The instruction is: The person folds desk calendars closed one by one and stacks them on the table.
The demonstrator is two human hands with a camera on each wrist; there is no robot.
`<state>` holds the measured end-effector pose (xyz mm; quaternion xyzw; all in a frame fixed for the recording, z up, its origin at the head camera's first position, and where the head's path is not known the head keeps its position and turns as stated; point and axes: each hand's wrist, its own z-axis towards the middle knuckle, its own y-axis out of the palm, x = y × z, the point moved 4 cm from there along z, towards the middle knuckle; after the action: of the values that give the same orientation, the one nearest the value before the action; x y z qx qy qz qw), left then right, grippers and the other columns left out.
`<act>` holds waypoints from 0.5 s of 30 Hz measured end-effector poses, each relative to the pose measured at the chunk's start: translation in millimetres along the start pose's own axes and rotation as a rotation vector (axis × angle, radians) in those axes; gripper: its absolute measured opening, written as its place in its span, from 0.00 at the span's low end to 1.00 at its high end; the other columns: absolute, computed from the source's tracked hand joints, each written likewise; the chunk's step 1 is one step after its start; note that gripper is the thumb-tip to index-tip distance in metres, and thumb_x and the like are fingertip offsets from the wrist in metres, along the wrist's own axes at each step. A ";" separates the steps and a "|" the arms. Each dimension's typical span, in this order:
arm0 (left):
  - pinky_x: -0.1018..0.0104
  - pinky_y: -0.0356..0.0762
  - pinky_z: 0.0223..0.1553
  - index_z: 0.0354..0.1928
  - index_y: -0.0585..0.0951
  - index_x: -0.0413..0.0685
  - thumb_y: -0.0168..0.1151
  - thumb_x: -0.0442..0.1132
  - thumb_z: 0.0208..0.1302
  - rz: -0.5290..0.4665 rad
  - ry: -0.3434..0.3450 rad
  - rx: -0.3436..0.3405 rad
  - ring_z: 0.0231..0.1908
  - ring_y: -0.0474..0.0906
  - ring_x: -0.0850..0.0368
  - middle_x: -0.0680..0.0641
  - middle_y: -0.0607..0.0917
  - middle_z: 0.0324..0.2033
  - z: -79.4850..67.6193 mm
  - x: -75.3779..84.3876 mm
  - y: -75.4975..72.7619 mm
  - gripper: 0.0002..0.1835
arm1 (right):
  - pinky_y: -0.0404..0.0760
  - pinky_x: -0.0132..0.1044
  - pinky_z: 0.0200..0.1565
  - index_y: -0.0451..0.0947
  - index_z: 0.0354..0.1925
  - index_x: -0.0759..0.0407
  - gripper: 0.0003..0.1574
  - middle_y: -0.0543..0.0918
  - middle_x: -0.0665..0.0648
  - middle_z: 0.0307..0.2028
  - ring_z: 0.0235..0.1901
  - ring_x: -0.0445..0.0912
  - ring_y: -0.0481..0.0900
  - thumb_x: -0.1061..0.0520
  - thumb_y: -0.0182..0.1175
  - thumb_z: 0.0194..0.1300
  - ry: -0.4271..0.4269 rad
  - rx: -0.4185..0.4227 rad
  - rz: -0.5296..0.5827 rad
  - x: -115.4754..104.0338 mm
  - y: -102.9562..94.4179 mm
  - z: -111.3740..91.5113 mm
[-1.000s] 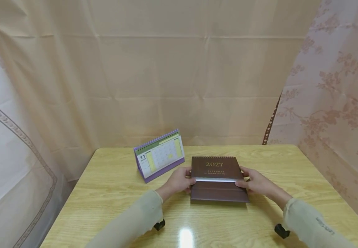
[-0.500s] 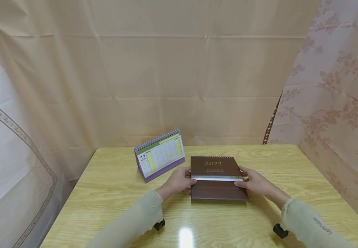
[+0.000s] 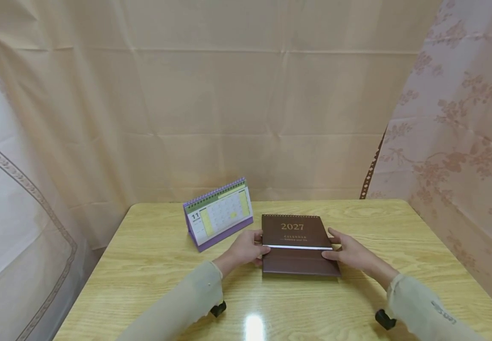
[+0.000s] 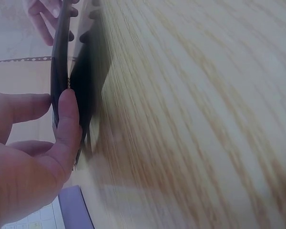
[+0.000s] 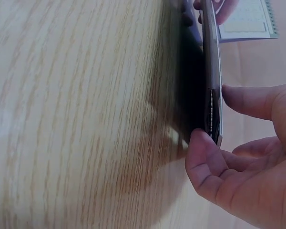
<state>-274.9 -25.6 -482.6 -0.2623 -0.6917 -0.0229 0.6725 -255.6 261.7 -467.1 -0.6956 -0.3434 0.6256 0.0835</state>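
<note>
A dark brown desk calendar (image 3: 293,229) marked 2027 in gold lies folded nearly flat, its ring binding at the far edge. A pale strip crosses its middle. My left hand (image 3: 245,247) pinches its left edge, thumb on top and fingers beneath. On the opposite edge, my right hand (image 3: 350,250) pinches it the same way. Both wrist views show the calendar (image 4: 60,62) as a thin slab held just above the wood, with fingertips curled under it. Left of it, a purple desk calendar (image 3: 220,213) stands propped as a tent, showing page 11.
The wooden table (image 3: 152,284) has a bright light reflection near the front. A beige curtain (image 3: 246,118) hangs behind it, and a floral pink cloth (image 3: 463,166) hangs at the right. White cloth (image 3: 7,213) drapes at the left.
The brown calendar has shifted slightly left, along with my right hand. Its pale middle strip widened, then narrowed. My left hand and the purple calendar look nearly unmoved.
</note>
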 end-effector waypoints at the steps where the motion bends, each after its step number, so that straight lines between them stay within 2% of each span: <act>1: 0.55 0.87 0.28 0.61 0.79 0.37 0.65 0.27 0.67 0.000 -0.003 0.000 0.39 0.86 0.52 0.39 0.86 0.48 -0.3 0.0 0.1 0.21 | 0.82 0.52 0.53 0.37 0.76 0.77 0.61 0.60 0.84 0.68 0.57 0.67 0.78 0.56 0.68 0.68 -0.004 -0.004 -0.004 0.0 0.3 0.0; 8: 0.55 0.87 0.30 0.60 0.80 0.36 0.64 0.27 0.67 -0.020 -0.019 -0.015 0.42 0.85 0.50 0.38 0.86 0.50 -1.2 -0.3 1.4 0.20 | 0.78 0.54 0.58 0.35 0.76 0.77 0.61 0.50 0.82 0.72 0.64 0.72 0.68 0.59 0.68 0.67 -0.052 -0.031 0.006 -1.8 2.5 0.3; 12: 0.53 0.87 0.31 0.61 0.79 0.35 0.64 0.27 0.67 -0.038 -0.029 -0.015 0.44 0.85 0.48 0.37 0.85 0.52 -2.0 -0.2 2.0 0.20 | 0.68 0.59 0.65 0.36 0.76 0.78 0.59 0.47 0.80 0.73 0.71 0.72 0.54 0.59 0.66 0.69 -0.093 -0.051 -0.003 -3.4 3.7 0.1; 15: 0.52 0.87 0.31 0.62 0.78 0.35 0.64 0.26 0.67 -0.057 -0.030 -0.015 0.44 0.85 0.46 0.36 0.85 0.52 -2.7 0.0 2.2 0.21 | 0.63 0.61 0.67 0.38 0.77 0.76 0.57 0.47 0.78 0.74 0.73 0.70 0.50 0.59 0.65 0.70 -0.104 -0.052 -0.006 -2.9 3.4 1.1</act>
<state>-271.6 -24.8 -483.0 -0.2479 -0.7086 -0.0430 0.6592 -255.3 257.1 -466.8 -0.6631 -0.3654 0.6515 0.0492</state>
